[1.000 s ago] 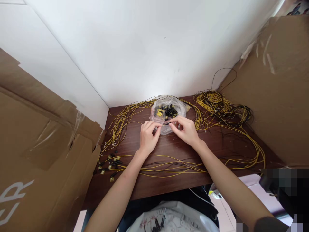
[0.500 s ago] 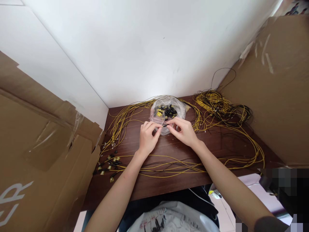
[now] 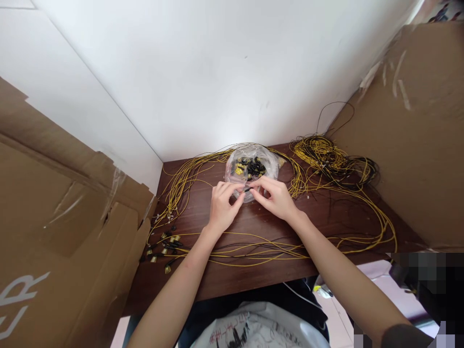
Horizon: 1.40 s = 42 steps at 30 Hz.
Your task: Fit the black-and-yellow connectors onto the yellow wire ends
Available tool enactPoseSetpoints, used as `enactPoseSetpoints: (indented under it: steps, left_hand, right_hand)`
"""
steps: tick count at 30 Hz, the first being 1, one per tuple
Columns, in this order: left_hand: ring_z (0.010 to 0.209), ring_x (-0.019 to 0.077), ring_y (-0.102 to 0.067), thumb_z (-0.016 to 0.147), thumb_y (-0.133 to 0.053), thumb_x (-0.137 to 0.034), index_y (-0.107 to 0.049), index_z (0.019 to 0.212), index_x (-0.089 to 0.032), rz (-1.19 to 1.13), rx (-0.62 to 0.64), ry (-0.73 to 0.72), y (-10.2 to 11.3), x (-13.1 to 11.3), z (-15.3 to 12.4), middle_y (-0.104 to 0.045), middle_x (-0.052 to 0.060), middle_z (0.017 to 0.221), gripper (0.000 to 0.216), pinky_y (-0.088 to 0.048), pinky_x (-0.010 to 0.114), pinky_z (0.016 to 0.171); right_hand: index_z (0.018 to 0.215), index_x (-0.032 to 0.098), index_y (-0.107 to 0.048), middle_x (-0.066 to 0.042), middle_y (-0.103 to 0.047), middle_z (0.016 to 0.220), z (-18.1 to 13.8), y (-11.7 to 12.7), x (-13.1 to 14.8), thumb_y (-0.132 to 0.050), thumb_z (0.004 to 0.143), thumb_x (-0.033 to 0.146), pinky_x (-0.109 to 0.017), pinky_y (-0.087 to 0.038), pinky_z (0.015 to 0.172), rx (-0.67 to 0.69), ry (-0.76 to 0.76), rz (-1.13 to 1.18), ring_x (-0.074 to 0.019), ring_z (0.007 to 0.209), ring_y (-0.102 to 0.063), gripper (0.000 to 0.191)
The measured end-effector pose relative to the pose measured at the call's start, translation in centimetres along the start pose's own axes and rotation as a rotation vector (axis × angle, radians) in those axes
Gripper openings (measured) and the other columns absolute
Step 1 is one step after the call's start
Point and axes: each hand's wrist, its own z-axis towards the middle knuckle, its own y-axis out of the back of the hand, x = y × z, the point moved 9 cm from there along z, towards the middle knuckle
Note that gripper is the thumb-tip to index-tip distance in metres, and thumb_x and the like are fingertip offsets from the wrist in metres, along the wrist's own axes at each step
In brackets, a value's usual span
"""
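Observation:
My left hand (image 3: 224, 203) and my right hand (image 3: 275, 195) meet over the near rim of a clear plastic bag (image 3: 270, 157). Between their fingertips is a small black piece (image 3: 248, 190), pinched from both sides; its exact kind is too small to make out. Inside the bag lie many small black parts (image 3: 256, 167) and some yellow ones (image 3: 239, 169). Yellow and black wires (image 3: 181, 181) curve around the bag on the brown table (image 3: 250, 222).
A tangled wire bundle (image 3: 322, 154) lies at the back right. Wires with black and yellow ends (image 3: 166, 246) rest at the left front. Cardboard stands at the left (image 3: 72, 217) and right (image 3: 416, 135), and a white wall (image 3: 217, 72) rises behind.
Both hands stay almost in place. The fingertips have shifted slightly around the small black piece, which shows a little more clearly now.

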Motion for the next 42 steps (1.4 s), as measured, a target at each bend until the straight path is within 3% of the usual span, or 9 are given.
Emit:
enactPoseSetpoints:
  steps: [4,11,20,27,36,42]
  left_hand:
    - [0.085,0.0182,-0.054,0.084,-0.056,-0.023,-0.066,0.085,-0.021,0.014,0.001,-0.002,-0.1,0.1,0.0,-0.067,0.002,0.084,0.01,-0.039,0.035,0.08]
    - [0.08,0.0176,-0.053,0.083,-0.056,-0.021,-0.065,0.08,-0.02,0.021,-0.06,0.067,0.5,0.7,0.0,-0.067,0.002,0.082,0.009,-0.04,0.034,0.076]
    - [0.085,0.0182,-0.053,0.083,-0.057,-0.02,-0.062,0.08,-0.019,-0.023,-0.003,-0.007,-0.1,-0.1,0.0,-0.066,0.002,0.083,0.006,-0.04,0.034,0.08]
    - [0.082,0.0176,-0.053,0.082,-0.057,-0.019,-0.062,0.078,-0.018,-0.028,-0.042,0.013,0.3,0.4,0.1,-0.065,0.002,0.082,0.006,-0.04,0.033,0.079]
    - [0.085,0.018,-0.054,0.083,-0.058,-0.021,-0.063,0.082,-0.018,-0.062,-0.001,-0.043,-0.1,-0.2,0.0,-0.066,0.003,0.084,0.006,-0.041,0.034,0.08]
    - [0.084,0.0182,-0.053,0.083,-0.056,-0.02,-0.063,0.082,-0.018,-0.053,0.002,-0.024,-0.2,0.1,0.0,-0.065,0.003,0.083,0.008,-0.041,0.034,0.08]
  right_hand:
    - [0.095,0.019,-0.062,-0.004,-0.064,0.085,0.0,-0.2,0.0,-0.051,0.087,0.025,-0.026,-0.043,0.058,0.013,0.003,-0.006,-0.0113,0.058,-0.052,0.015]
    - [0.093,0.02,-0.064,-0.001,-0.059,0.075,0.0,1.2,-0.3,-0.052,0.086,0.023,-0.026,-0.042,0.058,-0.087,-0.045,-0.04,-0.0112,0.056,-0.05,0.014]
    - [0.094,0.019,-0.062,-0.003,-0.063,0.084,0.0,0.1,0.2,-0.052,0.086,0.023,-0.025,-0.042,0.057,0.005,0.002,-0.005,-0.0109,0.059,-0.052,0.013]
    - [0.09,0.019,-0.063,-0.002,-0.06,0.075,0.1,1.8,-0.5,-0.053,0.085,0.023,-0.025,-0.042,0.056,-0.138,-0.044,-0.018,-0.0103,0.055,-0.05,0.011]
    - [0.092,0.019,-0.062,-0.003,-0.063,0.085,0.0,0.1,0.2,-0.053,0.086,0.022,-0.025,-0.042,0.057,-0.009,-0.003,0.007,-0.0102,0.058,-0.052,0.012]
    - [0.088,0.019,-0.064,-0.001,-0.06,0.075,0.0,1.5,-0.4,-0.053,0.085,0.022,-0.025,-0.041,0.056,-0.125,-0.064,-0.046,-0.0097,0.055,-0.05,0.011]
